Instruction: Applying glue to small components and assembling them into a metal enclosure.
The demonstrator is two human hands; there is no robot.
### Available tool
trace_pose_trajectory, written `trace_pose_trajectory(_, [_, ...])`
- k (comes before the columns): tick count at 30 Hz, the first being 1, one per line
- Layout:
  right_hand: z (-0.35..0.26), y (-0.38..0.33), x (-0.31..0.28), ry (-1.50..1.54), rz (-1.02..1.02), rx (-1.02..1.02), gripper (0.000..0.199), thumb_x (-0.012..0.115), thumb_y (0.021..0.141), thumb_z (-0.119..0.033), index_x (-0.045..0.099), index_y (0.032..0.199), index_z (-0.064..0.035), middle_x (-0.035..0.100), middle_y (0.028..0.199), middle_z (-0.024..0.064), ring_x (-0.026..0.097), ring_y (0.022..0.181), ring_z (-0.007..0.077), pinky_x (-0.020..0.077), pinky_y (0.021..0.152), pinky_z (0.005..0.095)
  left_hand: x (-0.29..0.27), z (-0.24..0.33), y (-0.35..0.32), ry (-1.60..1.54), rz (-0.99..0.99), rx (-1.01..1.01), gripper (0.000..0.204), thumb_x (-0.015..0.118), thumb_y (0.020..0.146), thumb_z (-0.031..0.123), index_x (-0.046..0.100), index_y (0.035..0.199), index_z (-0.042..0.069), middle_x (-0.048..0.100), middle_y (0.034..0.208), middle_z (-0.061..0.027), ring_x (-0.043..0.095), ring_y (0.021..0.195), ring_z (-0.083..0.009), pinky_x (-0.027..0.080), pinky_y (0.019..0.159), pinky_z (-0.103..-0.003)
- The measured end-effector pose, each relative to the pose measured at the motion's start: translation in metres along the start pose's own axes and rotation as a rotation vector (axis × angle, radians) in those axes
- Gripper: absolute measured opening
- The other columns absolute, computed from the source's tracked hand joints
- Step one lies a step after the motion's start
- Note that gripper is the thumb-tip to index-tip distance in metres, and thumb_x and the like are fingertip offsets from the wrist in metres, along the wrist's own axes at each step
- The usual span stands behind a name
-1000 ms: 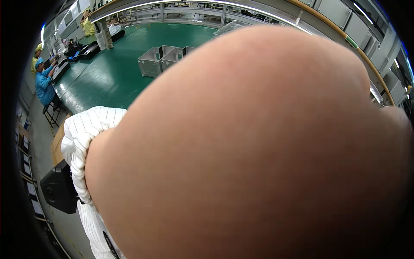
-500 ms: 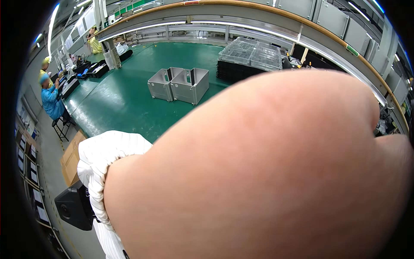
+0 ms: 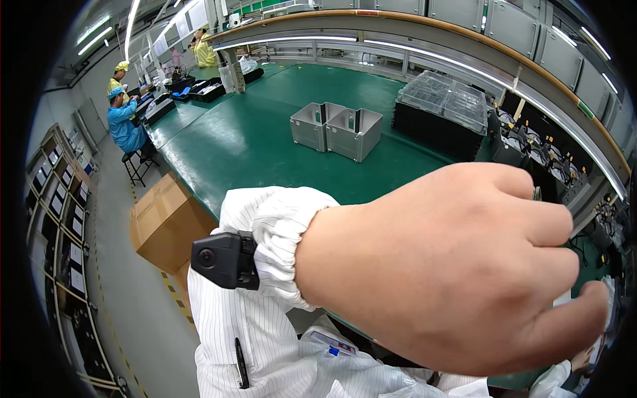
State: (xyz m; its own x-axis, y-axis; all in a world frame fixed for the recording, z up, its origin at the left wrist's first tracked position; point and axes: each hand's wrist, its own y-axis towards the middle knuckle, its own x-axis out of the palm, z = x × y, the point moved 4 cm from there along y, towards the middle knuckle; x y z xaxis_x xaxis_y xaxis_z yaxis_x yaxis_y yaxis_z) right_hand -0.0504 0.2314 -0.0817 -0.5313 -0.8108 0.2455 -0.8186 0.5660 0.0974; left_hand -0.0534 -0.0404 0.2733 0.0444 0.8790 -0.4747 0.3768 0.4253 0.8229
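My left hand (image 3: 458,265) reaches across from the left, large and close, its back facing up. Its fingers curl into a loose fist, thumb bent below them; nothing sticks out of it, though the palm side is hidden. A white striped sleeve (image 3: 279,239) with a gathered cuff covers the forearm, and a black camera box (image 3: 222,259) is strapped on near the wrist. At the lower right edge a small part of my right hand (image 3: 581,359) shows beside a white cuff; its fingers cannot be made out. A black pen (image 3: 241,363) is clipped to my white clothing.
Two grey bins (image 3: 338,132) stand on the green table (image 3: 232,152). Behind them are black trays (image 3: 431,129) under clear plastic trays (image 3: 441,96). Black devices (image 3: 531,156) line the right side. A cardboard box (image 3: 166,215) sits left, near a rack (image 3: 63,245). Co-workers (image 3: 126,123) sit far left.
My left hand has drawn away from the camera, so the whole fist now shows. The view has shifted, with the bins and table sitting farther right. Part of my right hand has come into view.
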Motion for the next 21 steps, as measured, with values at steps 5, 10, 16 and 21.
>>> trace_pose_trajectory(5, [-0.026,-0.015,0.009,-0.149,0.334,-0.123,0.031,0.049,0.094,-0.030,0.054,0.097,0.0000,0.062,0.081,0.0085,0.060,0.070,0.0156,0.0491,0.066,0.0283,0.045,-0.025,-0.039,-0.289,-0.174,-0.124,0.023,0.065,0.068,0.020,0.052,0.081,0.006,0.052,0.061,-0.0023,0.053,0.061,-0.0202,0.039,0.050,-0.032])
trace_pose_trajectory(10, [-0.050,-0.005,0.027,0.032,0.185,-0.096,0.035,0.047,0.095,-0.033,0.057,0.090,0.0000,0.058,0.068,0.0052,0.053,0.057,0.0098,0.0423,0.054,0.0217,0.144,-0.053,-0.152,-0.342,-0.642,-0.506,0.039,0.066,0.076,0.025,0.053,0.104,0.001,0.057,0.092,-0.0108,0.053,0.088,-0.0280,0.045,0.074,-0.037])
trace_pose_trajectory(16, [-0.065,-0.010,0.011,0.043,0.244,-0.110,0.033,0.048,0.094,-0.033,0.057,0.092,-0.0010,0.058,0.069,0.0036,0.054,0.057,0.0082,0.0403,0.053,0.0187,0.273,-0.047,-0.258,-0.328,-0.933,-0.792,0.096,0.062,0.073,0.059,0.028,0.129,-0.012,0.026,0.135,-0.0330,0.025,0.126,-0.0457,0.025,0.101,-0.052])
trace_pose_trajectory(21, [-0.073,-0.015,-0.001,0.078,0.252,-0.171,0.034,0.047,0.095,-0.033,0.057,0.096,-0.0003,0.058,0.073,0.0046,0.054,0.061,0.0084,0.0424,0.055,0.0195,0.310,-0.032,-0.248,-0.338,-0.831,-0.826,0.105,0.051,0.073,0.070,0.024,0.132,-0.013,0.019,0.140,-0.0333,0.016,0.134,-0.0429,0.017,0.105,-0.055])
